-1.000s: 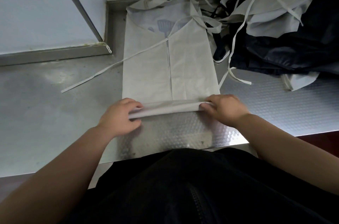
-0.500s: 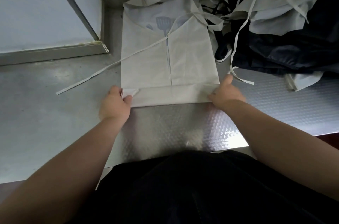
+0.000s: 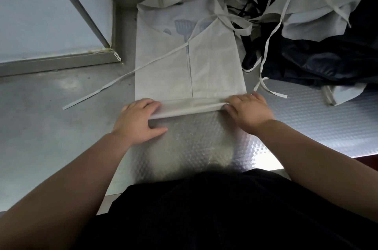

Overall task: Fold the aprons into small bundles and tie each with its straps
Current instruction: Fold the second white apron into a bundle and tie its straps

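1. Pale grey cloth forms the apron [image 3: 167, 69], which lies flat on the steel counter [image 3: 51, 127]. Its two side panels are folded inward and meet along a centre line. A blue utensil print shows between the panels at the apron's far end.
2. The apron's near edge is turned into a narrow roll [image 3: 190, 107] that spans the apron's full width.
3. Your left hand [image 3: 137, 120] grasps the roll's left end. The fingers lie over the top, and the thumb rests on the counter just on the near side.
4. Your right hand [image 3: 248, 111] grasps the roll's right end with its fingers curled over it. Its thumb is hidden.
5. One strap [image 3: 81, 99] runs diagonally from the apron's centre across the left panel. It trails loose onto the counter to the left of the apron.
6. A heap of further aprons [image 3: 319, 30], pale and dark navy with tangled straps, lies just right of the apron. It touches the apron's far-right corner.
7. Your black garment [image 3: 225, 208] fills the view on the near side of the apron, well apart from the roll.
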`<action>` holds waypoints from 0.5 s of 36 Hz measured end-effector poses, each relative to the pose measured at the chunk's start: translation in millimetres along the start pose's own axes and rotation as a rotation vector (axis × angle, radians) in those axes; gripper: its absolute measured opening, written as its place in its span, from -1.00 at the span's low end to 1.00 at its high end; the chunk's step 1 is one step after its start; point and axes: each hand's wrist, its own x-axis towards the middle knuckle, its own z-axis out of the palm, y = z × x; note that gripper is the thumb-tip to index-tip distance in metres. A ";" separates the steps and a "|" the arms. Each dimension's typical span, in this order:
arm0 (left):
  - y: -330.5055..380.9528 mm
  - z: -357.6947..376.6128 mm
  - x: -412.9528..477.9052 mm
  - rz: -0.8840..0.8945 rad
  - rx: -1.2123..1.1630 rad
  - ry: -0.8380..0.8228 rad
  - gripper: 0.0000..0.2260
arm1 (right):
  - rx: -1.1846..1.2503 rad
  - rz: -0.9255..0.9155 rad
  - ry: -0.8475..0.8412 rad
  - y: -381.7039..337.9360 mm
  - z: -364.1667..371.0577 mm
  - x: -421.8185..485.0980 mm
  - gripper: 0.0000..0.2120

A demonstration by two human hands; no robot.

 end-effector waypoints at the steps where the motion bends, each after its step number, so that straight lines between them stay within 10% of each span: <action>1: 0.1 -2.6 3.4 -0.009 -0.057 0.037 -0.36 | 0.003 0.010 0.013 0.2 -2.4 2.3 -0.61; 9: -17.6 -27.7 17.0 -0.321 -0.630 -0.126 -0.96 | 0.302 0.123 -0.172 11.3 -15.8 3.5 -0.72; 18: 2.1 -0.5 7.4 -0.513 -0.413 0.212 -0.66 | 0.431 0.407 0.040 0.7 6.4 -4.6 -0.59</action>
